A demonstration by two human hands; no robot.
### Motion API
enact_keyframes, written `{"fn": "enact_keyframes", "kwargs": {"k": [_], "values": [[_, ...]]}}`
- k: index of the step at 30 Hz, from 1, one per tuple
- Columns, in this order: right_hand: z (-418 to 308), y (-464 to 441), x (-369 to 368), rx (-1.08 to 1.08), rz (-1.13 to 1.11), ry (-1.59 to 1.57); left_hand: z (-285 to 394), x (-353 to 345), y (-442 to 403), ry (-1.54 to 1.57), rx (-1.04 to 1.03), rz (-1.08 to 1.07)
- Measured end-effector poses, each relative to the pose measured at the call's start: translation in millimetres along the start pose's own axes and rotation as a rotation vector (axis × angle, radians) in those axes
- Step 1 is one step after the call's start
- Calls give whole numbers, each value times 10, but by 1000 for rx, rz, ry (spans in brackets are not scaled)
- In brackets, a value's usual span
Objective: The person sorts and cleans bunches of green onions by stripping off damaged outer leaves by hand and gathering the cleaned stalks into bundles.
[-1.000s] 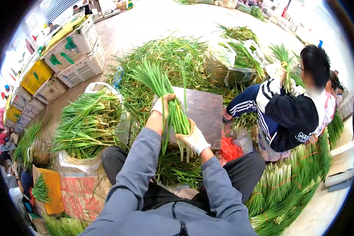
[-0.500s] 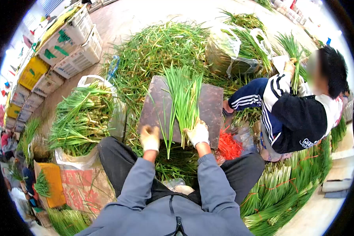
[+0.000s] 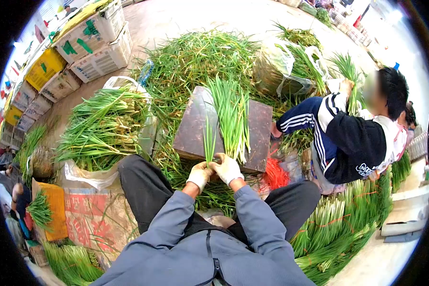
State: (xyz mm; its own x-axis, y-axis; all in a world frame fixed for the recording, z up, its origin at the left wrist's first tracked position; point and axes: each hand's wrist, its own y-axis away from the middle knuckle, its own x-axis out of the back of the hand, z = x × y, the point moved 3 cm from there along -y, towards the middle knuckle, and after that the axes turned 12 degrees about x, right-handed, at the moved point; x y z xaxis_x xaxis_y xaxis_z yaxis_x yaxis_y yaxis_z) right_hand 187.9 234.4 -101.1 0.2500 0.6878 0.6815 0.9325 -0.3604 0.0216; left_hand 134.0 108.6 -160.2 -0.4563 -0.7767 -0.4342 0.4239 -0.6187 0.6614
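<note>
The left hand [image 3: 199, 176] pinches beside the right hand [image 3: 228, 168].

Printed sheet [image 3: 121, 226], 8 o'clock: bore red print [image 3: 86, 205] that was not legible.
Dark jacket [image 3: 356, 143], 3 o'clock: carried white lettering [image 3: 364, 169] that could not be read.

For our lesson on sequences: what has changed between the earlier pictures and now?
The green bunch has come down onto the dark block and been let go. The left hand has moved right to meet the right hand and grips a few thin stalks. The leaf heap and red strands stayed put.
</note>
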Motion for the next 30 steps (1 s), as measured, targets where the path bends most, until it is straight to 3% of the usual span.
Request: {"fn": "enact_keyframes", "kwargs": {"k": [2,4,6,8,10,12,14,16,20,22,26,30], "values": [[162,-33,-150,-6,-68,-200,1,73,40,-71,-37,7],[113,48,-115,-12,2,-232,106,0,227,-157,47,-21],[63,107,15,-9,123,-28,172,26,297,-90,19,174],[300,76,38,-69,321,141,172,322,158,156,-102,196],[207,15,255,-47,374,225,240,404,87,249,-175,268],[148,-79,320,-32,360,308,308,313,94,213,-179,267],[166,-173,274,-184,124,451,285,184,82,205,-143,229],[264,-229,204,-166,59,549,218,144,11,185,-107,200],[224,-210,242,-245,141,340,250,49,-7,173,-68,201],[-51,-66,304,-92,231,14,300,-37,-27,74,-41,156],[-107,66,88,-39,79,116,336,-124,-44,-111,40,20],[-116,147,22,-75,50,-34,256,-107,-92,38,-66,20]]}}
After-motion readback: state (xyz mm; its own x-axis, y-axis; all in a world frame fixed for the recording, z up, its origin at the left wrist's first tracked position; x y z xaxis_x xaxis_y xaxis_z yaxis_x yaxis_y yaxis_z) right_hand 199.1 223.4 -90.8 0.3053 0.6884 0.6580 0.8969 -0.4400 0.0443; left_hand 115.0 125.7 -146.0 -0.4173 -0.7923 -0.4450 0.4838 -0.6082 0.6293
